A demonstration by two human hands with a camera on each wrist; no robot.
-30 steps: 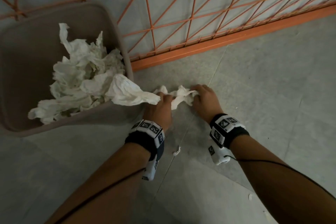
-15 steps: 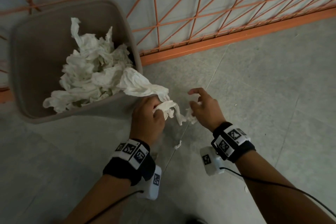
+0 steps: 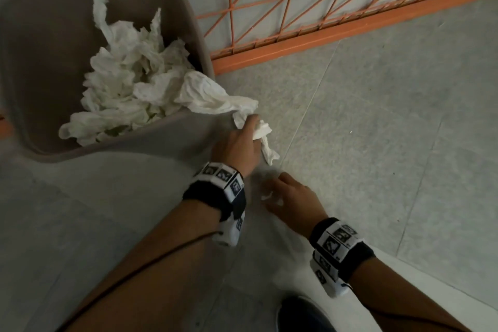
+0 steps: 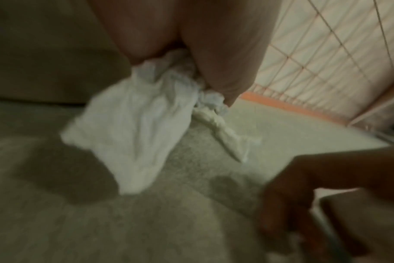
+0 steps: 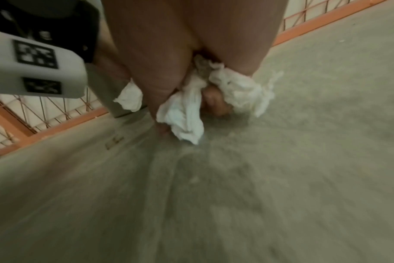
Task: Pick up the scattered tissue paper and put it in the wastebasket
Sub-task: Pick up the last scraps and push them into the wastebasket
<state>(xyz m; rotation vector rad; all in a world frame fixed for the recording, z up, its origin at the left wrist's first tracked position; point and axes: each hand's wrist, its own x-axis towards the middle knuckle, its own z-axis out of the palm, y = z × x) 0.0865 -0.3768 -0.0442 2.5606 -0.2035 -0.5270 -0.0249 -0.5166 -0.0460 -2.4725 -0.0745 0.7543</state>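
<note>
1. Carrying gathered paper toward the wastebasket (image 3: pixel 167 137), by the look of it; pickup off the floor (image 3: pixel 377 143) judged almost done.
2. Left hand (image 3: pixel 237 145): fingers curled round a twisted tissue wad (image 3: pixel 262 130), held just off the wastebasket's near right corner, one tail dangling toward the floor.
3. Joined to that wad, or at least touching it, a wide draped sheet (image 3: pixel 213 97) lying across the rim at the same corner, half in and half out.
4. Right hand (image 3: pixel 295 197): low over the floor near the left wrist, closed on small tissue scraps (image 5: pixel 238 89), bunched between thumb and fingers in the right wrist view.
5. Next move, as a judgement: lift the left hand over the rim, so the draped sheet goes in with the wad rather than sliding out onto the floor, then let go; bring the right hand across and drop the scraps too.
6. Likely to need care: thin paper, easily torn, crumbs shed if pulled hard.
7. Wastebasket contents: a tall crumpled tissue pile (image 3: pixel 126 81), heaped against the right wall and far above the bottom, one strip poking up toward the far edge.
8. Behind the wastebasket, an orange wire fence (image 3: pixel 323 35) along the floor's far edge; a dark shoe (image 3: pixel 301 312) at the near edge.
</note>
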